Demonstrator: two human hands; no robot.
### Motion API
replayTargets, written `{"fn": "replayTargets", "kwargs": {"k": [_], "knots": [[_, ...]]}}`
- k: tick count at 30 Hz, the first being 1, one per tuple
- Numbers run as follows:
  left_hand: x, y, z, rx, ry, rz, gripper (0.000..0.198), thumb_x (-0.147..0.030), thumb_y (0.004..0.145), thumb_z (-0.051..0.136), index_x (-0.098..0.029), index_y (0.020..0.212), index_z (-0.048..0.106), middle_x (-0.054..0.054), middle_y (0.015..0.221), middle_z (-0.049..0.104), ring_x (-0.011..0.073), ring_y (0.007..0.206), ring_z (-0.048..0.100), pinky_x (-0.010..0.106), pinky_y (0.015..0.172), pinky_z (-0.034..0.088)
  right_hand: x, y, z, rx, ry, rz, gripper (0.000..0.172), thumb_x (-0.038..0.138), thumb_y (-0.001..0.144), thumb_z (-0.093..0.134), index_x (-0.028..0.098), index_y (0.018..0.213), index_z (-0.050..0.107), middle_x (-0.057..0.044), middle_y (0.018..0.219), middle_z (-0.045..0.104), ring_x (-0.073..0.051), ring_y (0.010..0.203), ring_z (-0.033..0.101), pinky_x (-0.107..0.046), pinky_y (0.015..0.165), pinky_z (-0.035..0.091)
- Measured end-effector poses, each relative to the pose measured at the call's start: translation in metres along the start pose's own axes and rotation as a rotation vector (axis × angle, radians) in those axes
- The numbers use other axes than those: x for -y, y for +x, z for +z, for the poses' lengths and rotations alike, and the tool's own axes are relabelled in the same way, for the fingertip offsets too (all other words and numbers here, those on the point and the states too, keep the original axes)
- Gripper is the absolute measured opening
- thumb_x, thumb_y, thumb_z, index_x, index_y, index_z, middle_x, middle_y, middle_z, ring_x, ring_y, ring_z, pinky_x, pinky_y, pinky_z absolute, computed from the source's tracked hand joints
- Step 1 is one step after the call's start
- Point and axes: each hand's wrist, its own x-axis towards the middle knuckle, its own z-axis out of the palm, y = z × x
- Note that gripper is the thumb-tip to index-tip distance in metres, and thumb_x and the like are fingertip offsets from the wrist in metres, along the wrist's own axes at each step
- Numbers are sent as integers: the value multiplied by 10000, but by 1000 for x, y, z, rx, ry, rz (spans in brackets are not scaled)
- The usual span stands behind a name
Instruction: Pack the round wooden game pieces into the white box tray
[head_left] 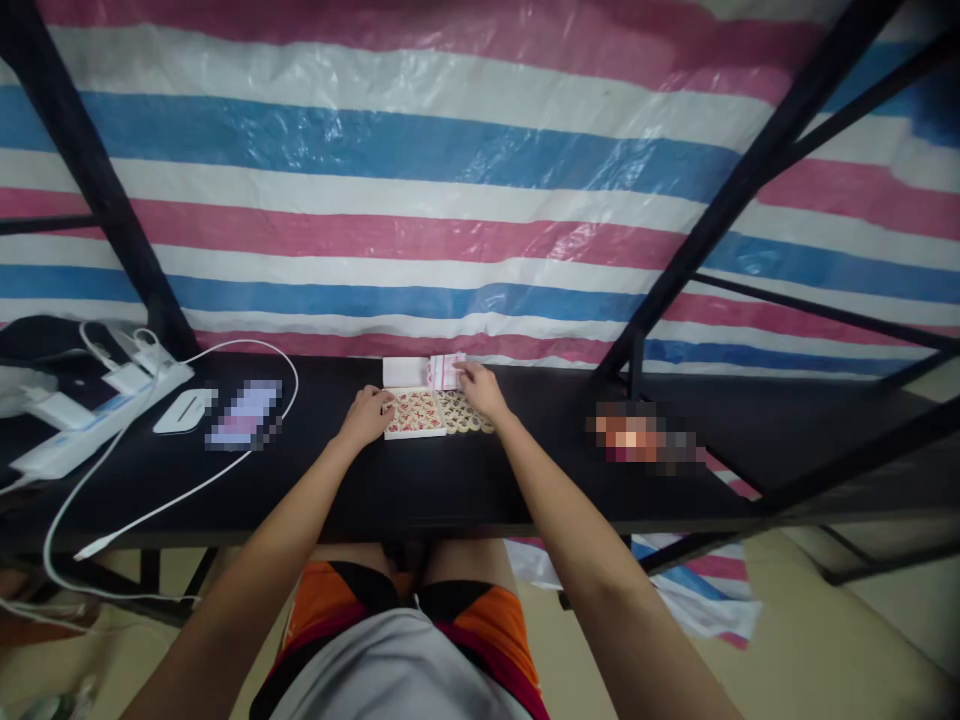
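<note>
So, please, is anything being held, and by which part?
It cannot be told: left hand touches white box at left edge, right hand striped packet at right end.

Left hand (367, 416) touches 1 box (415, 434) (red-marked pieces (414, 408) inside), right hand (484, 390) 1 pink-white item (445, 371).

Lt grey shirt (405, 670), kinda wrinkly, orange shorts (501, 615) w/ blk panels (366, 588), dk red band (493, 653) b/w the two. L hand (367, 414) & R hand (484, 392) both bare, forearms (274, 530) too tbh.
</note>
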Motion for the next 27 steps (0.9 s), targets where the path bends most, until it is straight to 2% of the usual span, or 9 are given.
{"fn": "replayTargets", "kwargs": {"k": [3, 6, 10, 15, 19, 23, 27], "knots": [[-1, -2, -3, 25, -11, -26, 347, -288, 857, 473, -184, 1153, 621, 112, 1124, 525, 272, 1071, 499, 394, 930, 411, -20, 25, 7, 64, 8, 172, 327, 154, 804, 449, 133, 1024, 691, -85, 1016, 700, -190, 940, 627, -335, 928, 445], [-1, -2, -4, 51, -9, -24, 340, -273, 868, 457, -187, 1155, 618, 110, 1114, 535, 265, 1061, 508, 391, 926, 414, -41, 37, 12, 67, -21, 280, 314, 144, 799, 455, 141, 984, 708, -80, 1008, 708, -190, 934, 639, -318, 915, 452], [0, -2, -3, 44, -1, -10, 327, -256, 869, 455, -183, 1136, 629, 109, 1107, 541, 255, 1042, 519, 383, 932, 414, -64, 38, 15, 134, -84, 339, 312, 120, 784, 474, 145, 982, 713, -87, 1029, 706, -199, 953, 643, -313, 911, 454], [2, -2, 0, 38, 1, 5, 317, -243, 869, 456, -192, 1120, 644, 106, 1119, 542, 248, 1042, 521, 373, 931, 413, -78, 31, 12, 223, -64, 295, 285, 152, 795, 505, 160, 988, 716, -88, 1095, 686, -210, 1029, 621, -319, 953, 431], [3, -1, 0, 43, 47, -2, 328, -250, 875, 450, -189, 1139, 634, 108, 1127, 547, 251, 1053, 516, 365, 916, 409, -80, 19, 3, 115, -25, 332, 316, 242, 834, 495, 154, 1069, 686, -107, 1163, 649, -206, 1034, 617, -332, 970, 425], [2, 0, -3, 36, 120, 0, 330, -277, 886, 439, -190, 1139, 631, 107, 1091, 576, 257, 1027, 521, 368, 879, 409, -76, -2, -3, -15, 26, 425, 316, 274, 826, 506, 172, 1068, 682, -92, 1076, 684, -198, 969, 635, -338, 935, 445], [-2, 0, -6, 36, 149, -8, 332, -296, 888, 436, -189, 1135, 631, 112, 1062, 588, 266, 1014, 523, 377, 861, 414, -68, -16, -2, -23, 18, 352, 300, 304, 824, 501, 181, 1020, 693, -83, 1040, 690, -196, 945, 630, -336, 911, 451]]}}
